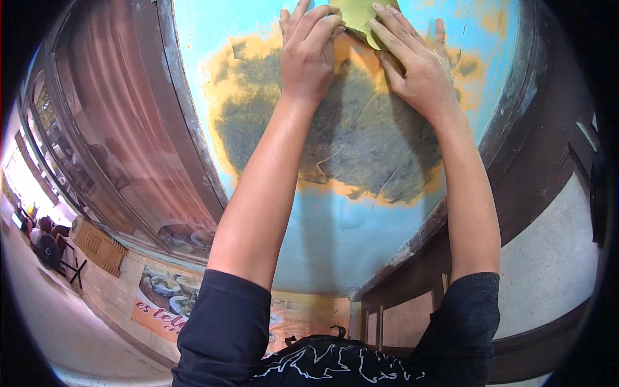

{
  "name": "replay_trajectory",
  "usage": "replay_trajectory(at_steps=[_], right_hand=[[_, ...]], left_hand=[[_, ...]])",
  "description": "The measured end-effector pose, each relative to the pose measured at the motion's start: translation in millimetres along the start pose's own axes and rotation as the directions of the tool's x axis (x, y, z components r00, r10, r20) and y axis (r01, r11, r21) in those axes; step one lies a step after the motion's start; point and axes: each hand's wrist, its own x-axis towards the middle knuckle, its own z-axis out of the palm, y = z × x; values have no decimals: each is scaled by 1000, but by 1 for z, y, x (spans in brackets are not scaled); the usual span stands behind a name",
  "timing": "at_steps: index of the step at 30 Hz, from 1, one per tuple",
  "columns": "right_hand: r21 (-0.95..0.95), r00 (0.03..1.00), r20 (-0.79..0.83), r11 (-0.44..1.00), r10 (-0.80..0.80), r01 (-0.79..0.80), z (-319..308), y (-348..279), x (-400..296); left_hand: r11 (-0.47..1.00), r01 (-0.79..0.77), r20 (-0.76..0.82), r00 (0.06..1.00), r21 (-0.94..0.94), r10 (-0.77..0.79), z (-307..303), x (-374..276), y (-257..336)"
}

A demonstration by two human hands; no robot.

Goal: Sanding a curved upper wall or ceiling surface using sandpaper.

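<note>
A yellow-green sheet [357, 15], apparently sandpaper, lies against a light blue painted panel [329, 242] at the top of the view. The sheet's lower edge is bent and shows a dark underside; its top runs out of frame. My right hand [418, 65] holds the sheet's right side, fingers laid over it and the thumb below. At the sheet's left edge, my left hand [309, 53] has its thumb and bent forefinger closed on it, other fingers spread upward. Beneath both hands, a large worn patch [362, 126] shows dark grey with orange edges and a few cracks.
Dark worn frame strips [508, 96] border the panel. To the left is a glass window [125, 126] with reflections. Lower left are a poster [164, 302] with food pictures and writing, stacked tan plastic furniture [96, 244] and a black round fan [47, 250].
</note>
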Motion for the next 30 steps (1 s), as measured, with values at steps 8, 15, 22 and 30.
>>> replay_trajectory(at_steps=[8, 15, 22, 30], right_hand=[[-193, 987, -97, 975, -132, 111, 25, 7, 0], [-51, 995, -99, 999, 0, -5, 39, 17, -17], [-38, 977, -195, 996, -82, 76, 18, 30, -31], [-89, 920, -337, 966, 200, -242, 15, 42, -5]], left_hand=[[943, -326, -216, 928, -71, 305, -10, 16, -3], [936, 115, 203, 978, -331, -48, 12, 56, 89], [978, 207, 427, 886, -20, -179, 15, 33, 63], [925, -109, 478, 874, 364, -85, 16, 26, 44]])
